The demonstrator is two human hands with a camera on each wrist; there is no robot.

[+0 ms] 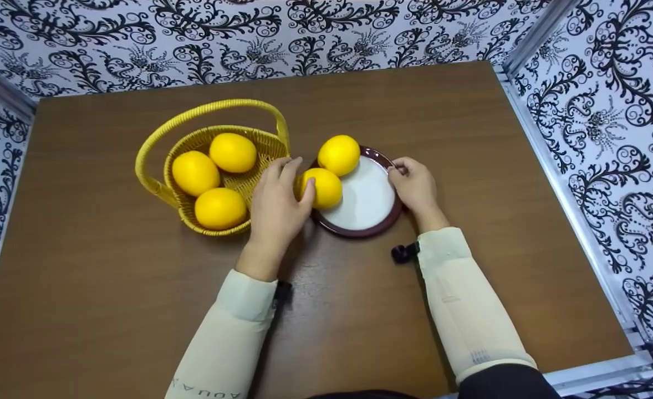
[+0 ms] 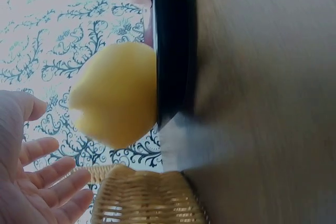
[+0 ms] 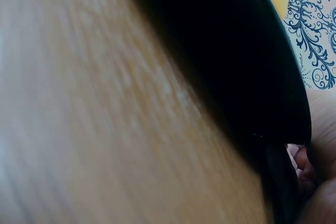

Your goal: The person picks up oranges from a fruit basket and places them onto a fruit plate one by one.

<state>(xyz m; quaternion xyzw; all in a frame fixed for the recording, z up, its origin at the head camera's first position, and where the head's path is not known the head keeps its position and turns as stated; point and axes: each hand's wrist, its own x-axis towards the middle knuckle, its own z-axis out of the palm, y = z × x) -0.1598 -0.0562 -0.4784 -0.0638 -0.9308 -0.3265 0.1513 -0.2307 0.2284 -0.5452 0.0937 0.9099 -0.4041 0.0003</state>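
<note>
**Two hands at a plate of lemons beside a yellow basket**

The left hand (image 1: 275, 202) lies palm down on the table, fingers straight and relaxed, its thumb against the side of the near lemon (image 1: 320, 188). The left wrist view shows the fingers (image 2: 50, 179) spread apart and curled round nothing, with a lemon (image 2: 116, 95) just beyond them at the plate's dark rim (image 2: 173, 51).

The right hand (image 1: 414, 185) grips the right edge of the plate (image 1: 366, 199), fingers curled over the rim. In the right wrist view the dark underside of the plate (image 3: 236, 77) fills most of the frame, with fingertips (image 3: 300, 162) tucked at its edge.

The plate is white inside with a dark red-brown rim and rests on the brown wooden table (image 1: 138, 305). Two lemons sit on its left part, touching each other: the near lemon at the front, the far lemon (image 1: 338, 154) behind it.

Just left of the plate stands a yellow woven basket (image 1: 260, 141) with an upright hoop handle (image 1: 215, 108). It holds three more lemons (image 1: 219, 208).

Black-and-white patterned walls (image 1: 609, 111) surround the table. Both arms wear cream sleeves (image 1: 459, 299).
</note>
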